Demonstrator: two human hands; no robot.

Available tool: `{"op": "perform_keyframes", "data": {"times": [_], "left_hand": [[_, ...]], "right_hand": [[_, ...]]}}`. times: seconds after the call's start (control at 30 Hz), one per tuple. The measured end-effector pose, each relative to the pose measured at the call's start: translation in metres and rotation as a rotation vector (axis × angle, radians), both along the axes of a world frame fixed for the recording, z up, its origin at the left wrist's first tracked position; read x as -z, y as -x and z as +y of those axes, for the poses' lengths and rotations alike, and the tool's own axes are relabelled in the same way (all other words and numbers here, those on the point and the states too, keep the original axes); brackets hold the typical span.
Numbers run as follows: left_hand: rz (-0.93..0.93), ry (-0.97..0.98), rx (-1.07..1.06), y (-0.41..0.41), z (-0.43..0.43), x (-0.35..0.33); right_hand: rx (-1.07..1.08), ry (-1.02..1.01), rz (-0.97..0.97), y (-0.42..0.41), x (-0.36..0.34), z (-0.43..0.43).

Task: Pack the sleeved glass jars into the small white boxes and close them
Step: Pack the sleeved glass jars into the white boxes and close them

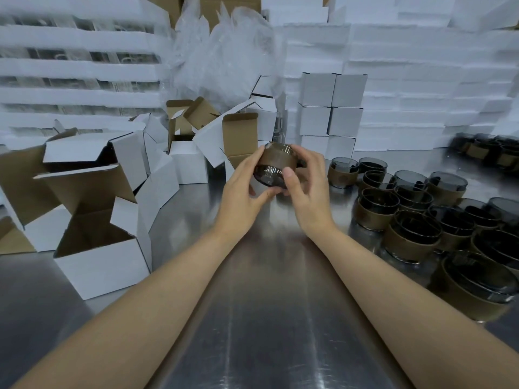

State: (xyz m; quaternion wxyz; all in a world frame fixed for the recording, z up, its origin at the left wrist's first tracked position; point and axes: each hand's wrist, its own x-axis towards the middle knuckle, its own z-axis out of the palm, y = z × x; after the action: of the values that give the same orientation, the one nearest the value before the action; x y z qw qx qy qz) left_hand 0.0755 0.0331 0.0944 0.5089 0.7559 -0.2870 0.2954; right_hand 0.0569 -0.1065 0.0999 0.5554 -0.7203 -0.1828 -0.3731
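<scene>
Left hand (243, 192), right hand (307, 184) grip sleeved jar (276, 167) above steel table (269, 318).

Two bare forearms (168, 276) — slender left hand (244, 189) and right hand (307, 186), short plain nails (288, 173)

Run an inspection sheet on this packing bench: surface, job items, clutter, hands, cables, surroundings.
Surface: steel table, shiny, bare down the middle.
Job's things: held jar with brown sleeve, tilted, lifted above the table; more sleeved jars grouped at right; open white boxes at left; closed boxes stacked behind.
Clutter: clear plastic wrap heaped at the back.
Grippers: left hand and right hand both grip the held jar from opposite sides.
Cables: nothing seen.
Surroundings: white foam slabs stacked high along the back.
</scene>
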Motion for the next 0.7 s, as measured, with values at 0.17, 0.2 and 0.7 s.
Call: {"op": "perform_keyframes", "data": {"times": [0.17,0.2,0.7], "left_hand": [[0.085,0.021,0.004,-0.005,0.0021,0.0043],[0.102,0.027,0.01,-0.0059,0.0025,0.0046],[0.113,0.195,0.037,-0.0078,-0.0015,0.0052]], "right_hand": [[0.008,0.073,-0.064,-0.0007,0.0016,0.0022],[0.014,0.091,-0.061,-0.0014,0.0022,0.0024],[0.037,0.203,-0.125,-0.0068,0.0025,0.0093]]}}
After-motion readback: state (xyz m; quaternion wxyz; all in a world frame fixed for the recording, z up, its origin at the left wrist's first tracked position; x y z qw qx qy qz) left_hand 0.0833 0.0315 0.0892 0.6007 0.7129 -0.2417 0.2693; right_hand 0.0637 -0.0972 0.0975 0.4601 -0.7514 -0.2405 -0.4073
